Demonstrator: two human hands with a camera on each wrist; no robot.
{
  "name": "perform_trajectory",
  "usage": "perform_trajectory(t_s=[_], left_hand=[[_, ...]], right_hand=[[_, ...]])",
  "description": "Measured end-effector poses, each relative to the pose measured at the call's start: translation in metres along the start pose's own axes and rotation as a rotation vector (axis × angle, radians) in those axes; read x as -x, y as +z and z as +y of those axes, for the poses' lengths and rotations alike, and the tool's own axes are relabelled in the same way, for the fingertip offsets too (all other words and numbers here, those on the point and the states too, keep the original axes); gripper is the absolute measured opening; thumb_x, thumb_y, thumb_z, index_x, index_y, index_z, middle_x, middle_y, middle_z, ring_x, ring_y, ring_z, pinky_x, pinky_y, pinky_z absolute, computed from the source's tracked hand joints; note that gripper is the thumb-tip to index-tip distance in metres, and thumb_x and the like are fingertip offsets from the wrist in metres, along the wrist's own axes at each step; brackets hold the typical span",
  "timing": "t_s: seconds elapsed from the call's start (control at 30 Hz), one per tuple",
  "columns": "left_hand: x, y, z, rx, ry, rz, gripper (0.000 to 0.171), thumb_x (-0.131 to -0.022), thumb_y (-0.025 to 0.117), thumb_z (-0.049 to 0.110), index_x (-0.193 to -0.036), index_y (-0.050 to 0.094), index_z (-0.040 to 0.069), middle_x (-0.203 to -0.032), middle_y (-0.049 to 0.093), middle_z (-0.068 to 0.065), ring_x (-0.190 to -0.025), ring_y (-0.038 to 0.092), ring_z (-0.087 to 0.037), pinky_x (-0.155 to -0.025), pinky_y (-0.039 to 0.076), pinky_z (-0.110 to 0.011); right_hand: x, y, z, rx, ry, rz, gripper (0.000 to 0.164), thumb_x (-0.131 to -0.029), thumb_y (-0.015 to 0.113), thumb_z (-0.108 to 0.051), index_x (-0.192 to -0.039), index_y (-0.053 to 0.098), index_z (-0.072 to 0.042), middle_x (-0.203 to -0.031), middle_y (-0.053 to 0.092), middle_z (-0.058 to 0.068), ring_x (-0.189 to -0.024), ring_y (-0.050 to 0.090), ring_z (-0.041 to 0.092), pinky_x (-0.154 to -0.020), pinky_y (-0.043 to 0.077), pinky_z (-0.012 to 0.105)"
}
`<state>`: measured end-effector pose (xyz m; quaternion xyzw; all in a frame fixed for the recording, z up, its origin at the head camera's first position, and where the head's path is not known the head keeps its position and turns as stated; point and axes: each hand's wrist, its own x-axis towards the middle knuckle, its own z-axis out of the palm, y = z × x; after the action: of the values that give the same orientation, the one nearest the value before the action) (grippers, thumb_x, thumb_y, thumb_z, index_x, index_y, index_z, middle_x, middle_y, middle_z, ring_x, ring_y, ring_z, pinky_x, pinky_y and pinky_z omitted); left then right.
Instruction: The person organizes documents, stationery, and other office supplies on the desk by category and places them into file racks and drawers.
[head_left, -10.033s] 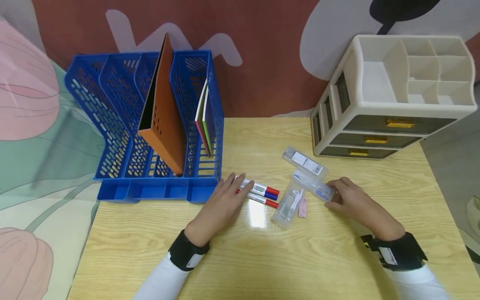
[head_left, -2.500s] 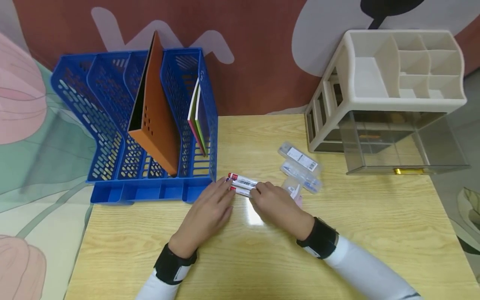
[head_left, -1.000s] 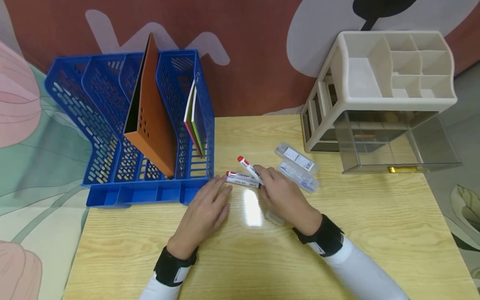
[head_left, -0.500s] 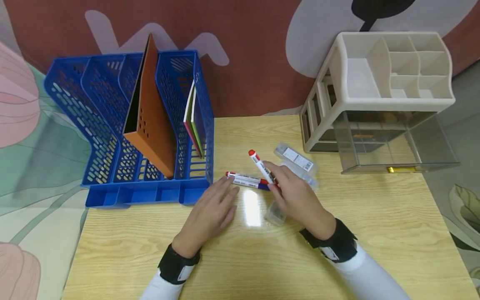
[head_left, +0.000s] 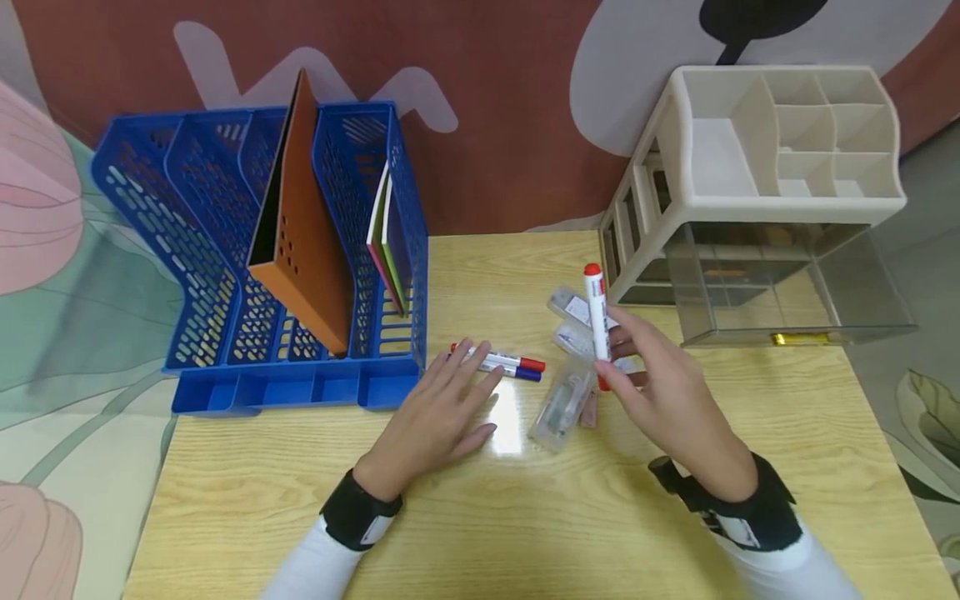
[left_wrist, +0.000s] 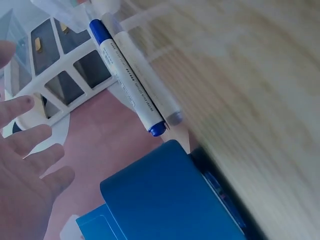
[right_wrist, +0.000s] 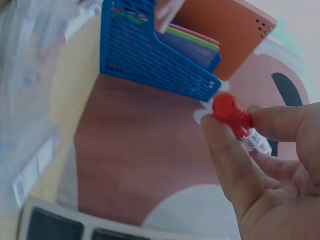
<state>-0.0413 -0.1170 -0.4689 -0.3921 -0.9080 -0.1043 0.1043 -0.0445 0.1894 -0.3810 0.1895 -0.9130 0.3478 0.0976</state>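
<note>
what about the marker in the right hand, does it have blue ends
No, the head view shows the marker held upright in the right hand with both ends red.

soft, even light; white glare on the table (head_left: 480, 525); right wrist view blurred at left.

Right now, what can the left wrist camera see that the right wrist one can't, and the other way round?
Only the left wrist view shows the gold handles on the white drawers. It also shows a blue-capped marker; the right view is too blurry to tell if it does. Only the right wrist view shows the orange folder, the pink and green notebook edges, and the red marker pinched in the right hand. Both show the blue rack, table, reddish wall and white drawers.
</note>
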Motion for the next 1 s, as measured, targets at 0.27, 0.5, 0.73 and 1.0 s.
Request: perform_trajectory(t_s=[0.27, 0.5, 0.73, 1.0], left_hand=[[0.0, 0.001, -0.004, -0.029, -0.008, -0.068, 0.076, -0.098, 0.061, 0.053, -0.161, 0.038, 0.018, -0.171, 0.026, -0.015, -0.159, 0.02, -0.035, -0.13, 0.017, -0.053], [0.005, 0.001, -0.007, -0.084, -0.006, -0.08, 0.073, -0.097, 0.064, 0.05, -0.159, 0.041, 0.017, -0.169, 0.029, -0.017, -0.158, 0.022, -0.039, -0.127, 0.024, -0.056], [0.009, -0.002, -0.01, -0.106, -0.01, -0.101, 0.074, -0.096, 0.067, 0.047, -0.158, 0.043, 0.016, -0.168, 0.03, -0.018, -0.157, 0.026, -0.04, -0.125, 0.027, -0.057], [0.012, -0.005, -0.01, -0.133, -0.03, -0.117, 0.071, -0.096, 0.069, 0.038, -0.158, 0.043, 0.017, -0.168, 0.032, -0.018, -0.156, 0.028, -0.04, -0.127, 0.025, -0.055]], right_hand=[[0.0, -0.029, -0.005, -0.072, 0.026, 0.034, 0.087, -0.079, 0.082, 0.012, -0.155, 0.047, -0.014, -0.109, 0.072, 0.013, -0.091, 0.071, 0.003, -0.063, 0.056, 0.011], [0.005, -0.058, -0.007, -0.179, 0.111, 0.053, 0.084, -0.078, 0.077, 0.02, -0.151, 0.054, -0.015, -0.109, 0.071, -0.007, -0.086, 0.068, -0.01, -0.063, 0.057, 0.011], [0.017, -0.092, 0.004, -0.188, 0.203, 0.059, 0.075, -0.083, 0.073, 0.019, -0.149, 0.057, -0.014, -0.109, 0.071, -0.016, -0.081, 0.073, -0.005, -0.063, 0.056, 0.012], [0.013, -0.125, 0.028, -0.188, 0.202, 0.079, 0.06, -0.085, 0.068, 0.023, -0.14, 0.062, 0.001, -0.11, 0.072, -0.019, -0.083, 0.071, -0.008, -0.064, 0.056, 0.009]])
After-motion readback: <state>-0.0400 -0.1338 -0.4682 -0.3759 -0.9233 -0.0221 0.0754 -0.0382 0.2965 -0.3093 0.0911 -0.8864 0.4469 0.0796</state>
